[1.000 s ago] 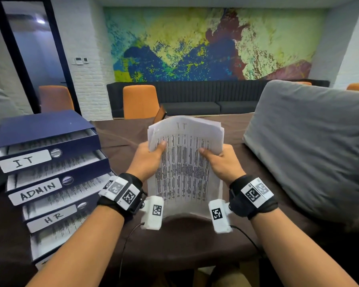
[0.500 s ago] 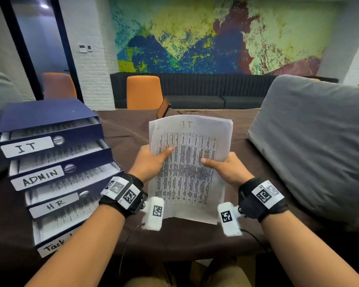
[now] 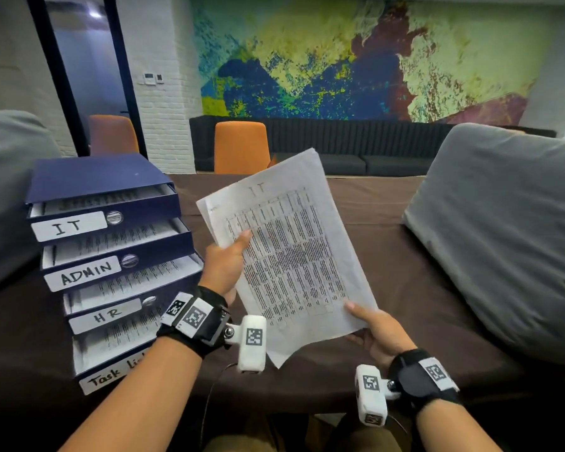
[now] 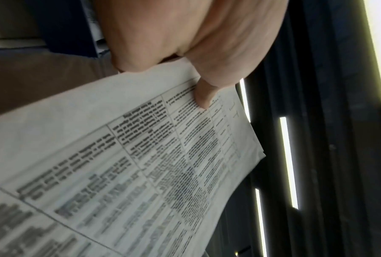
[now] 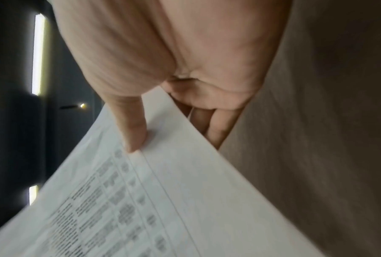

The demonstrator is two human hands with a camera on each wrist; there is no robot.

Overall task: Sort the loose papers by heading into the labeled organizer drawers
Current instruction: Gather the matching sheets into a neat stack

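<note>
You hold a thin stack of papers (image 3: pixel 294 256) in the air above the table, tilted so its top leans toward your left. The top sheet carries the handwritten heading "IT" and a printed table of small text. Your left hand (image 3: pixel 224 265) grips the left edge of the stack, with the thumb (image 4: pixel 203 96) pressed on the printed side and the other fingers curled behind. Your right hand (image 3: pixel 377 331) pinches the lower right corner: its thumb (image 5: pixel 133 132) lies on top of the sheet, and the fingers (image 5: pixel 216 127) go under it.

Just to the left of the papers stands the blue organizer (image 3: pixel 108 256), with four drawers pulled out like steps. Their white labels read IT (image 3: pixel 68 226), ADMIN (image 3: pixel 85 272) and HR (image 3: pixel 103 316); the lowest one (image 3: pixel 111 376) begins with "Task", and your left forearm hides the rest. Each drawer already has printed sheets inside.

The organizer rests on a table covered with a dark brown cloth (image 3: pixel 388 256). A grey cushion (image 3: pixel 503 230) lies at the right side of the table, and another grey one (image 3: pixel 7 177) at the left edge. Behind the table you see two orange chairs (image 3: pixel 241 146), a long dark sofa (image 3: pixel 372 145), a white brick wall (image 3: pixel 163 76) and a big colourful mural (image 3: pixel 356 57).
</note>
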